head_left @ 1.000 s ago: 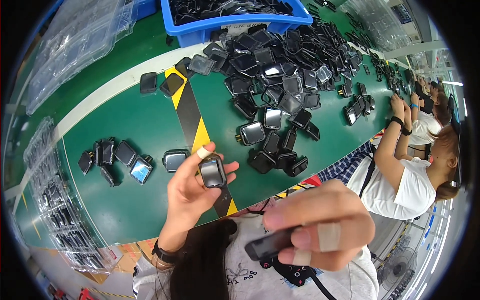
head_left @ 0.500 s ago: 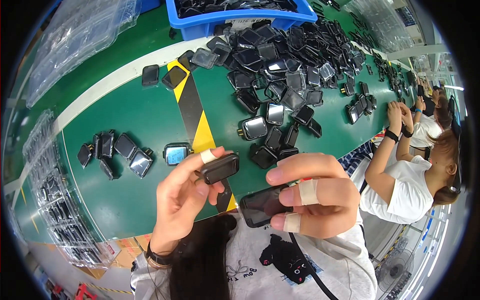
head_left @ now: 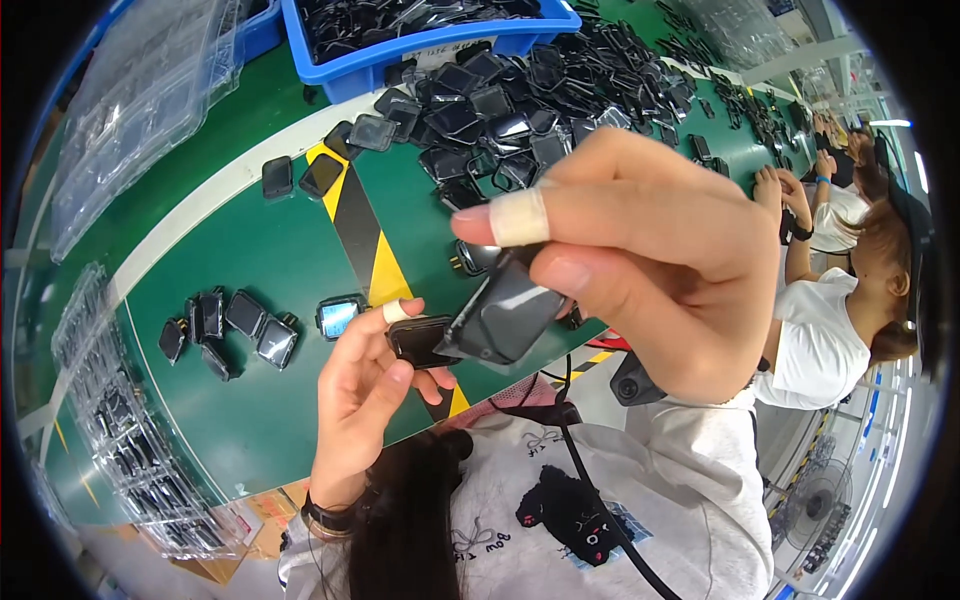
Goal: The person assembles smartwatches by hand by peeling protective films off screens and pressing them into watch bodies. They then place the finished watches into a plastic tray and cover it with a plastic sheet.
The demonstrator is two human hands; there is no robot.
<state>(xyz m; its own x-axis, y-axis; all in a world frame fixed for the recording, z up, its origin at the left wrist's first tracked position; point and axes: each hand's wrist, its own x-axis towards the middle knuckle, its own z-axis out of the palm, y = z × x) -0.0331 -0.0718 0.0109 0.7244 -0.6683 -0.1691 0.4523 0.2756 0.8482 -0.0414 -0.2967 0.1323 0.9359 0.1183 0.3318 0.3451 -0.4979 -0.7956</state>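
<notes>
watch-like case [head_left: 418,342]: rests in partly curled left hand [head_left: 352,400], held by thumb and fingers. glossy dark panel [head_left: 510,315]: hangs pinched in right hand [head_left: 670,270]; cannot tell whether touching case.

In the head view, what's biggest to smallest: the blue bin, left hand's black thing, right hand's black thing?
1. Blue bin
2. Black thing in right hand
3. Black thing in left hand
That's how they look; the right hand's seems nearer, so real sizes are unsure.

Green desk [head_left: 250,245], crossed by yellow-black tape [head_left: 354,225]. Clear plastic trays [head_left: 140,110] upper left; cardboard box [head_left: 270,508] lower left. Fan [head_left: 818,497] lower right. Co-worker [head_left: 822,340], white shirt, at right.
</notes>
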